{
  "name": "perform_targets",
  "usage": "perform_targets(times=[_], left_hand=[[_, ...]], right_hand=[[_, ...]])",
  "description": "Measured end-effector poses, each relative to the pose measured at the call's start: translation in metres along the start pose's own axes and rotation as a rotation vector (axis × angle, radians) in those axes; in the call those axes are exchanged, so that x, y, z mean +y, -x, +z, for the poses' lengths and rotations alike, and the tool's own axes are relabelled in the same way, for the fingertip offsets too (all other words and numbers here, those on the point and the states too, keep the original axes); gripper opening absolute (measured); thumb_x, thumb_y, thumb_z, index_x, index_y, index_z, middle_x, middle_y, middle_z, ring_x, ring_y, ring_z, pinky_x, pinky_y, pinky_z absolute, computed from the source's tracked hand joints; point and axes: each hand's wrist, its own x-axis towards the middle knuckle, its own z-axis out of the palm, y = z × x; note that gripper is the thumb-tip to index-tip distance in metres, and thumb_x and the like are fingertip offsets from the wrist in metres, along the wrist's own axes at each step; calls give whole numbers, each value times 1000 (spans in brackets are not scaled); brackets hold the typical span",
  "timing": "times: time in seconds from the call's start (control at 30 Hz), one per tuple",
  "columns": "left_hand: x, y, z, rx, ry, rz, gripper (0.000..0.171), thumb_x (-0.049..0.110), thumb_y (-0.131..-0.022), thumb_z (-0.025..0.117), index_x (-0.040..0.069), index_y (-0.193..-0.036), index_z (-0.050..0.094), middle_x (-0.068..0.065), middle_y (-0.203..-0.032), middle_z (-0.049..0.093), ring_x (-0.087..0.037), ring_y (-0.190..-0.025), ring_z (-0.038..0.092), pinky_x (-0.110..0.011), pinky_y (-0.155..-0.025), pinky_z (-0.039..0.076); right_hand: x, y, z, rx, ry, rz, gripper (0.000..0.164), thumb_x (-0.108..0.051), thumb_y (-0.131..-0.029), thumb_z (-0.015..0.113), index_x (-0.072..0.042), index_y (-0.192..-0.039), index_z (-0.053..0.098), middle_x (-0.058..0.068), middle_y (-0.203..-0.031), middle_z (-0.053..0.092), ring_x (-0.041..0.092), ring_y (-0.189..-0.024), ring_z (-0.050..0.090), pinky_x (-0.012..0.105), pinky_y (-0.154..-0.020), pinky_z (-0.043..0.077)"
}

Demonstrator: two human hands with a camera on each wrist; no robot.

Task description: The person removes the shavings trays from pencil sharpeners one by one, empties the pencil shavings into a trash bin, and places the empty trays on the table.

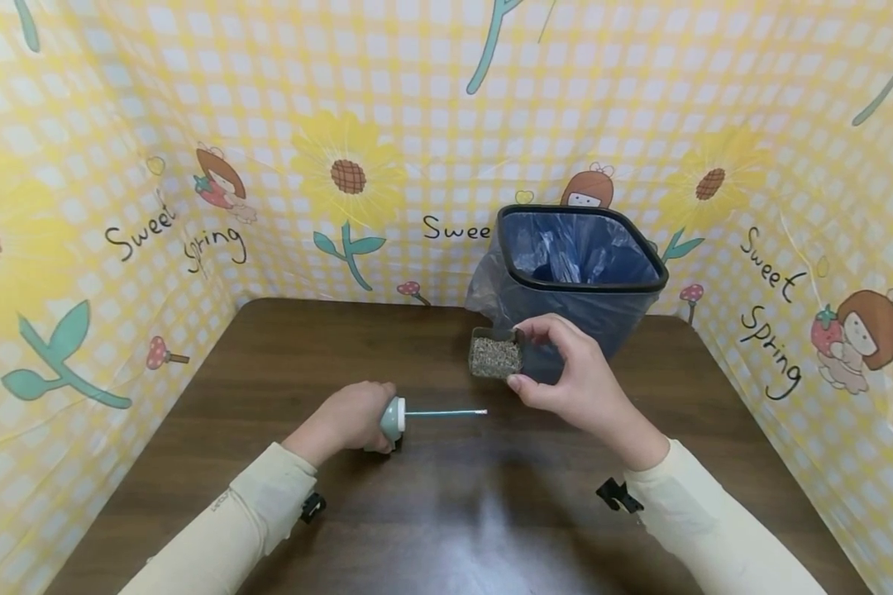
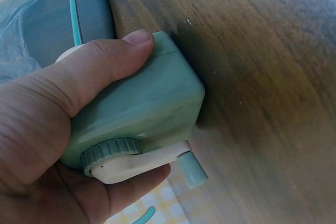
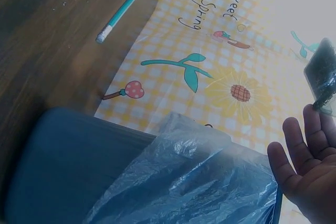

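Note:
My left hand grips a green hand-crank pencil sharpener, thumb along its top. A white crank with a green knob shows on its side in the left wrist view. A teal pencil sticks out of the sharpener's white collar, its eraser end pointing right. My right hand pinches a small see-through shavings drawer between thumb and fingers. Grey-brown pencil shavings fill much of it. The drawer is raised just in front of the bin.
The blue-grey bin has a black rim and a clear plastic liner hanging over its left side. It stands at the table's back right. Below is a dark wooden table; yellow checked cloth surrounds it on three sides.

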Motion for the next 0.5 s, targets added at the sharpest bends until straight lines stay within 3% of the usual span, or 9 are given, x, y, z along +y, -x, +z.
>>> perform_targets(times=[0.5], left_hand=[[0,-1,0,-21,9,-17,61,30,-61,99,9,-104,61,-1,-87,64,-18,-76,59,-40,-72,55]], right_hand=[[-3,-8,-14,8,-3,10,47,-13,-80,85,-11,-122,64,-1,-121,64,25,-108,57,46,-97,49]])
